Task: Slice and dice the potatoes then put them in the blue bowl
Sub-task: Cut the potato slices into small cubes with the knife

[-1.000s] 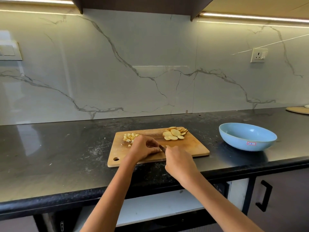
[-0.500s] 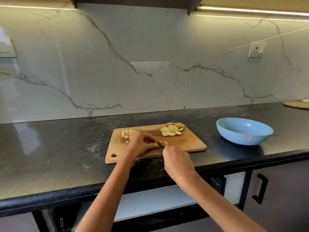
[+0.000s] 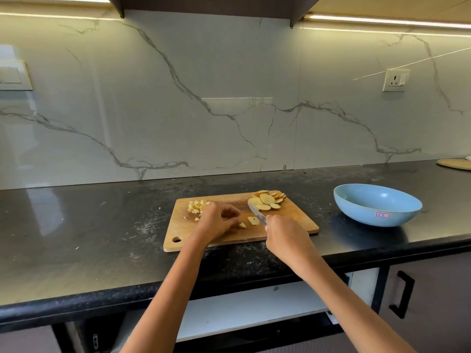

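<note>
Change: knife lifted since 0.5 s ago, right hand gripping handle | left hand curled, hold unclear | fresh cut pieces mid-board | slices far right undiced | blue bowl right, empty.

A black stone countertop, dusted with pale specks, runs along the marble wall. On it lies a wooden cutting board with a hanging hole at its near left corner. Well apart to the right stands the blue bowl. A flat round tan board lies at the far right edge.
</note>
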### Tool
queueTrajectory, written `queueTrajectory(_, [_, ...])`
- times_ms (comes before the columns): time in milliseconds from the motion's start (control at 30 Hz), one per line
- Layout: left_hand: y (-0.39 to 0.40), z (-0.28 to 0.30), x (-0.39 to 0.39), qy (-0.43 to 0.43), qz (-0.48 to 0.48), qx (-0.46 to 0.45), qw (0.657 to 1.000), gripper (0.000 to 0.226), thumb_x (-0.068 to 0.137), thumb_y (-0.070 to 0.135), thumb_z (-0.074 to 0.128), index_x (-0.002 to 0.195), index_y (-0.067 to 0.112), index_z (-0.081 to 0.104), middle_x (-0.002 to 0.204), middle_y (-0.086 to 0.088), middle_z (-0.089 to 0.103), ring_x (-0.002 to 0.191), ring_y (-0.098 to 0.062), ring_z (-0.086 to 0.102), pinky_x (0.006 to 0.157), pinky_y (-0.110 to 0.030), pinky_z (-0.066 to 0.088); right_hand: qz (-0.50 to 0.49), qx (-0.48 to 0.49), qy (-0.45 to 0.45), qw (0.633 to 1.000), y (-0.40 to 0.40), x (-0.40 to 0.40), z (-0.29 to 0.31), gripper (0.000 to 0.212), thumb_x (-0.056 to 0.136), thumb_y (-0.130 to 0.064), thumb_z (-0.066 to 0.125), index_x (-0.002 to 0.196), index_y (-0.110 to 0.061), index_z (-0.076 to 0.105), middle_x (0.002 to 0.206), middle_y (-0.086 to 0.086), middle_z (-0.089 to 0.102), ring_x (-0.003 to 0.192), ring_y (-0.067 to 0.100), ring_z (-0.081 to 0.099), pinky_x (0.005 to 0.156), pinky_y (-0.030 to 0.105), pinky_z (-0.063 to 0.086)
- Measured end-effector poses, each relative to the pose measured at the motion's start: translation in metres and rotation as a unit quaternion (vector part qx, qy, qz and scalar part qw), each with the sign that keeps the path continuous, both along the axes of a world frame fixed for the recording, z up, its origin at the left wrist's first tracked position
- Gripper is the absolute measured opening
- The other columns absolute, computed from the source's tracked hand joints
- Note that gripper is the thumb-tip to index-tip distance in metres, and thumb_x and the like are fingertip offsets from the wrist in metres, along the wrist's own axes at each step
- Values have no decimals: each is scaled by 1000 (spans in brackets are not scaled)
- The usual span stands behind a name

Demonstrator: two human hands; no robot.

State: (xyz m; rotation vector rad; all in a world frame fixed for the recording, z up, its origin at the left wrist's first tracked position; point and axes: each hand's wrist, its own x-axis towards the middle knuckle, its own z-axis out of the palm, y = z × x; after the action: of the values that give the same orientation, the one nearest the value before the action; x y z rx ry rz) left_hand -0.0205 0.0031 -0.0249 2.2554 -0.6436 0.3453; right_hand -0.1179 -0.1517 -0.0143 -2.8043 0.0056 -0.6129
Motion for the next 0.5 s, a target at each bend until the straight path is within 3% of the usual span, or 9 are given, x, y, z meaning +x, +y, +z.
queueTrajectory(100, [-10, 2, -6, -16, -54, 50, 997, 36, 79, 30, 72, 112, 17, 65, 111, 8, 63, 95, -7, 57, 82, -19, 49, -2, 12, -40, 999, -9, 10, -1, 23, 98, -13, 43, 110, -7, 61, 77, -1, 51, 59, 10, 44, 42, 17, 21])
queueTrajectory(167, [-19, 2, -6, -33, -85, 86, 992, 34, 81, 30, 69, 113, 19, 65, 113, 10, 61, 91, -4, 56, 79, -13, 45, 4, 10, -57, 998, -16, 18, -1, 24, 99, -14, 40, 108, -7, 61, 77, -2, 53, 59, 9, 46, 42, 16, 23])
queueTrajectory(267, [-32, 3, -1, -56, -118, 121, 984, 23, 86, 25, 64, 108, 17, 68, 105, 5, 65, 76, 5, 48, 67, -5, 36, 17, 26, -73, 997, -22, 31, 2, 27, 99, -14, 39, 113, -7, 60, 88, 6, 67, 61, 11, 51, 42, 14, 29])
queueTrajectory(333, [-37, 3, 4, -75, -123, 143, 979, 19, 89, 23, 61, 104, 15, 67, 101, 4, 63, 81, 1, 47, 72, -9, 35, 30, 41, -88, 995, -21, 40, 5, 30, 99, -12, 39, 122, -6, 57, 90, 9, 69, 53, 5, 48, 40, 12, 30])
queueTrajectory(400, [-37, 4, 8, -101, -123, 163, 974, 13, 90, 23, 58, 98, 13, 63, 93, 5, 56, 83, -5, 46, 79, -16, 34, 45, 60, -107, 991, -19, 52, 10, 33, 99, -11, 39, 127, -5, 54, 86, 10, 68, 45, 1, 41, 36, 13, 27])
queueTrajectory(500, [-26, 6, 16, -129, -126, 184, 966, 10, 90, 19, 55, 91, 11, 60, 90, 2, 56, 78, -7, 45, 75, -9, 30, 64, 80, -134, 986, -17, 79, 19, 33, 99, -10, 38, 128, -4, 53, 71, 7, 61, 42, 1, 39, 35, 14, 25])
